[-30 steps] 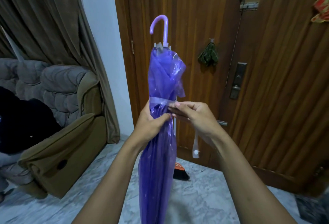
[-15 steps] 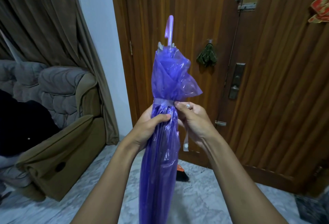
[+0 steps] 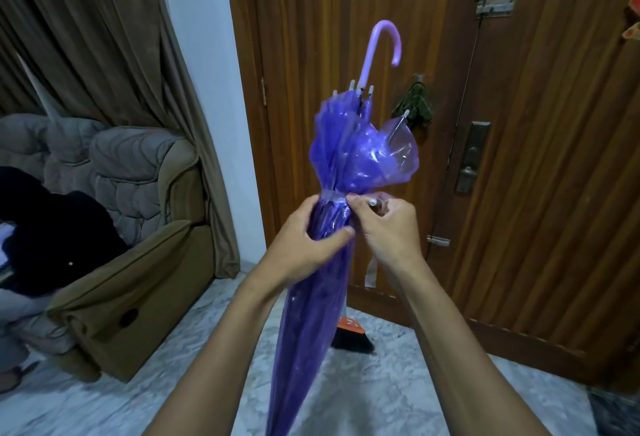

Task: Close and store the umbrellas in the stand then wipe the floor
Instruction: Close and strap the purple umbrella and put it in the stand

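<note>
A folded purple see-through umbrella stands upright in front of me, its pale hooked handle at the top and tilted to the right. My left hand grips the bunched canopy around its middle. My right hand pinches the clear closing strap, which is wound around the canopy just above my left hand; its snap sits at my fingertips and a loose strap end hangs below. The umbrella's tip is out of sight below the frame. No stand is in view.
A brown wooden door with a lock plate stands right behind the umbrella. A broom head lies on the marble floor at the door's foot. A brown armchair and curtain are on the left.
The strap has been pulled around the canopy and drawn tight at my right fingertips. The umbrella has turned, its hook now facing right, and its top leans right.
</note>
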Available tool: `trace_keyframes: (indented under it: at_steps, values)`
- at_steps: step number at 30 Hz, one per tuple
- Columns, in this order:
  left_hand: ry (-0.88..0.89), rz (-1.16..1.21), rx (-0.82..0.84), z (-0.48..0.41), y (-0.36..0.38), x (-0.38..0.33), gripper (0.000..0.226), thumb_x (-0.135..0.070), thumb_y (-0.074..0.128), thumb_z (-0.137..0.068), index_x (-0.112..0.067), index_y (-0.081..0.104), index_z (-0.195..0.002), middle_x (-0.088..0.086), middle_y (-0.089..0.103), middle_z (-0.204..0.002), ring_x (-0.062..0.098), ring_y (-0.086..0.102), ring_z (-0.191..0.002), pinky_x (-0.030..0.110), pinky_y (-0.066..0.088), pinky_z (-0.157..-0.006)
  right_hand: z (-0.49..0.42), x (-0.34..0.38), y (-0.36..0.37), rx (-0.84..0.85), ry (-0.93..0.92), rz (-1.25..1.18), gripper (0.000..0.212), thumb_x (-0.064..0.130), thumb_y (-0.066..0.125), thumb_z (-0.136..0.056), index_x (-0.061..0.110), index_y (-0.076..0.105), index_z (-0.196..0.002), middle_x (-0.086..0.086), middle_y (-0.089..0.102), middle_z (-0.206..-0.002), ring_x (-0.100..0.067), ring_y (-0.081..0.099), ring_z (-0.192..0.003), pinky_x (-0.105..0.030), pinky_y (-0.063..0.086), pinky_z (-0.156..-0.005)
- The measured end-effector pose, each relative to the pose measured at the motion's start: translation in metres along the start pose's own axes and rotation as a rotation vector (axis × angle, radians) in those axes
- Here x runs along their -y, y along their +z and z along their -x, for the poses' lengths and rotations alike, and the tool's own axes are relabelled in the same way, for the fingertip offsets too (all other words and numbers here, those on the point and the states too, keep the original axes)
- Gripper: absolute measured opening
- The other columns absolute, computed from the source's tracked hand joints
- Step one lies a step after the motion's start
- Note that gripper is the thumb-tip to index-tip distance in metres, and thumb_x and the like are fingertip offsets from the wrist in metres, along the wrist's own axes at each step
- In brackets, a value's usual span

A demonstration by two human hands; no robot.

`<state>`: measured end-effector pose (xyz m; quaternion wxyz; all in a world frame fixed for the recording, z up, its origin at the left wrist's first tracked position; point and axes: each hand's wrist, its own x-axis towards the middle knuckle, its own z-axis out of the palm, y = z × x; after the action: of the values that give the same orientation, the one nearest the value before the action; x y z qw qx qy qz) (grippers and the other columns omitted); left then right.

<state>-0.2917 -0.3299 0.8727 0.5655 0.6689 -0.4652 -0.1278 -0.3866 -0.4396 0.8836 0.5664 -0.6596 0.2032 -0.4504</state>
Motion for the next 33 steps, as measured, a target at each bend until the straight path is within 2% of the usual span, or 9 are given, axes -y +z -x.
trace_keyframes:
  at_steps: [3,7,11,15,20,23,26,30,33]
  values:
    - [0.009,-0.076,-0.083,0.004,0.007,0.005,0.057,-0.034,0.075,-0.080,-0.032,0.049,-0.130,-0.013,0.064,-0.118,0.000,0.063,-0.106,0.022,0.052,-0.088,-0.002,0.002,0.003,0.078,0.027,0.026,0.013,0.019,0.067,-0.092,0.010,0.072,-0.085,-0.013,0.075,-0.083,-0.019,0.071,-0.077,-0.035,0.057,-0.073]
    - [-0.043,0.133,-0.196,0.004,0.005,0.013,0.041,-0.024,0.070,-0.088,-0.024,0.058,-0.127,-0.006,0.071,-0.110,0.009,0.069,-0.098,0.025,0.054,-0.081,-0.006,0.004,-0.003,0.344,0.190,-0.270,0.017,0.010,0.053,-0.101,0.003,0.068,-0.100,-0.009,0.074,-0.093,-0.011,0.073,-0.083,-0.022,0.059,-0.078]
    - [-0.133,0.350,-0.261,0.003,0.004,0.017,0.051,-0.018,0.072,-0.085,-0.017,0.055,-0.133,0.002,0.072,-0.113,0.013,0.071,-0.093,0.022,0.053,-0.072,-0.012,-0.001,-0.007,0.311,0.288,-0.382,0.020,0.009,0.063,-0.094,-0.005,0.068,-0.107,-0.010,0.077,-0.089,-0.012,0.075,-0.083,-0.022,0.060,-0.076]
    - [-0.159,0.612,-0.141,0.009,0.004,0.011,0.044,-0.013,0.069,-0.086,-0.011,0.058,-0.128,0.007,0.072,-0.097,0.012,0.070,-0.072,0.024,0.056,-0.064,-0.016,-0.008,-0.005,0.251,0.265,-0.189,0.008,0.020,0.076,-0.085,0.013,0.076,-0.089,0.001,0.078,-0.087,-0.002,0.071,-0.081,-0.018,0.052,-0.076]
    - [-0.195,0.765,0.023,0.016,0.005,0.015,0.034,-0.016,0.065,-0.083,-0.013,0.066,-0.117,0.006,0.072,-0.088,0.013,0.069,-0.067,0.024,0.057,-0.062,-0.010,-0.010,-0.006,0.335,0.402,-0.405,0.002,0.010,0.067,-0.090,0.010,0.068,-0.091,-0.005,0.076,-0.083,-0.011,0.073,-0.075,-0.026,0.058,-0.077]
    - [-0.241,0.649,0.051,0.013,0.002,0.017,0.034,-0.024,0.070,-0.085,-0.019,0.068,-0.118,0.011,0.071,-0.107,0.018,0.070,-0.087,0.030,0.058,-0.080,-0.007,-0.008,-0.009,0.295,0.370,-0.381,0.005,0.009,0.067,-0.091,0.004,0.068,-0.093,-0.009,0.075,-0.085,-0.016,0.072,-0.077,-0.029,0.059,-0.076]
    - [-0.247,0.351,-0.047,0.009,-0.001,0.017,0.056,-0.056,0.079,-0.069,-0.028,0.070,-0.117,0.012,0.059,-0.130,0.027,0.061,-0.116,0.048,0.047,-0.104,-0.007,-0.005,-0.011,0.216,0.281,-0.276,0.007,0.011,0.068,-0.091,0.010,0.068,-0.085,-0.002,0.075,-0.074,-0.010,0.071,-0.067,-0.025,0.058,-0.066]
    - [-0.146,0.070,-0.296,0.008,0.009,0.009,0.042,-0.038,0.073,-0.084,-0.027,0.064,-0.123,-0.009,0.066,-0.116,0.010,0.063,-0.109,0.033,0.053,-0.095,-0.007,-0.001,-0.008,0.136,0.157,-0.105,0.011,0.019,0.076,-0.086,0.016,0.073,-0.076,-0.003,0.077,-0.081,-0.015,0.074,-0.075,-0.034,0.061,-0.074]
    - [-0.081,-0.046,-0.267,0.007,0.017,0.002,0.045,-0.031,0.060,-0.094,-0.022,0.054,-0.138,-0.008,0.064,-0.123,0.007,0.062,-0.111,0.024,0.051,-0.094,-0.003,0.004,-0.003,0.043,0.136,-0.116,0.008,0.016,0.078,-0.083,0.014,0.074,-0.077,-0.006,0.078,-0.079,-0.015,0.073,-0.073,-0.030,0.061,-0.072]
